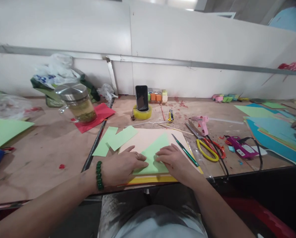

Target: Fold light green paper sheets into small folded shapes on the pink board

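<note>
A light green sheet of paper [155, 150], narrowing to a point at the far side, lies on a pale peach sheet [148, 134] in front of me. My left hand [123, 163] rests on its left part, fingers stretched out flat. On the right part lies my right hand [170, 160], its fingers extended and pressing the paper. Neither hand grips anything. Just right of my right hand is a green pen-like tool [186, 150]. Two light green paper strips [123, 137] overlap at the upper left of the stack. Yellow paper [153, 179] shows at the stack's near edge.
Yellow-handled scissors [207, 152], a pink glue gun [202, 124] and a purple power strip [242, 147] with cables lie to the right. Behind stand a phone [142, 98] on a yellow tape roll [142, 113] and, leftward, a lidded glass mug [75, 102] on red paper [104, 112].
</note>
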